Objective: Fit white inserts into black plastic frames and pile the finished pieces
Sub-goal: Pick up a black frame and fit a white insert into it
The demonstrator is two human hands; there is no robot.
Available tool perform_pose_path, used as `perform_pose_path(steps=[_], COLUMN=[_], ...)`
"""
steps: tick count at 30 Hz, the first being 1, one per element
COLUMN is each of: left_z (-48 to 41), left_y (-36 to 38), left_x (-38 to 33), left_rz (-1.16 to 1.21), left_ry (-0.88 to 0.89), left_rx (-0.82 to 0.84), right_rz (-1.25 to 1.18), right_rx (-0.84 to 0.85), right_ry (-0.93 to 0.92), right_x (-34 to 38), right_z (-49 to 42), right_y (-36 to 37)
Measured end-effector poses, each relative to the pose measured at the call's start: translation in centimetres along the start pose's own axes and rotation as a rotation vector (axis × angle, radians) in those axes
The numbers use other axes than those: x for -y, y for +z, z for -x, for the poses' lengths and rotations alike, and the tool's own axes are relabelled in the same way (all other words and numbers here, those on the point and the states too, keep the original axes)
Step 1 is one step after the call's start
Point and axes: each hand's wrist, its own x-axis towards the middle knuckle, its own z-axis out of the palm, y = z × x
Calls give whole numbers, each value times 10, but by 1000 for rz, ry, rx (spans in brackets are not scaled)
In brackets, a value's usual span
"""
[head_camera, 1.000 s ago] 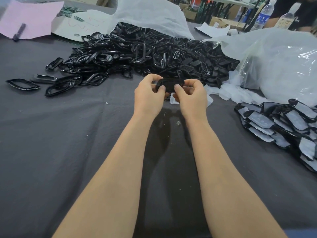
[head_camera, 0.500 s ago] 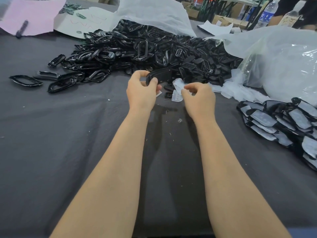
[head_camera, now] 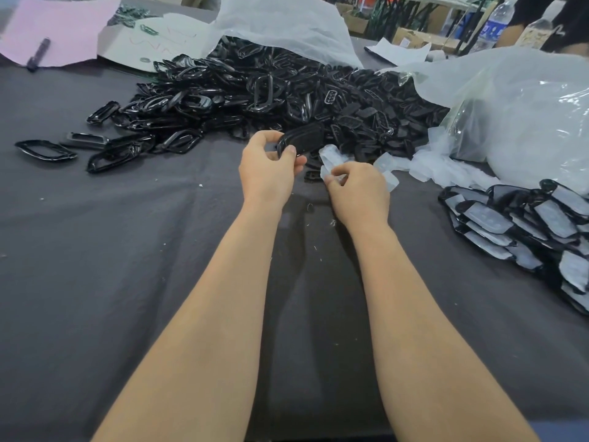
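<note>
The left hand (head_camera: 267,175) grips one black frame (head_camera: 302,140) at its end, just in front of the heap of black frames (head_camera: 271,97), which spills onto the bench (head_camera: 127,256) from under a white plastic bag (head_camera: 287,27). The right hand (head_camera: 358,193) pinches a white insert (head_camera: 330,161) with curled fingers, not yet in the frame. Right of the heap lies a clear bag (head_camera: 526,122), its content too hazy to tell, with loose white inserts (head_camera: 439,170) before it, and further right the finished pieces (head_camera: 526,224) are piled.
</note>
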Motion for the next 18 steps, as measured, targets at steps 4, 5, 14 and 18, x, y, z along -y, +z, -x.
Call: perform_pose_path(steps=[4,5,14,18], left_z=[-2,-2,-5,-6], left_y=[1,1,2,1], left_x=[1,1,4,4], left_rz=[-9,-9,-5,0], left_ry=[-11,-13,11,10], left_rx=[8,10,-10,-8], right_rz=[-73,-155,-1114,-1202], right_rx=[-122,-154,-26,-90], right_ry=[-24,-30,221,239], right_x=[2,3,7,6], right_z=[2,2,-2,-2], right_y=[-1,-2,-15,-17])
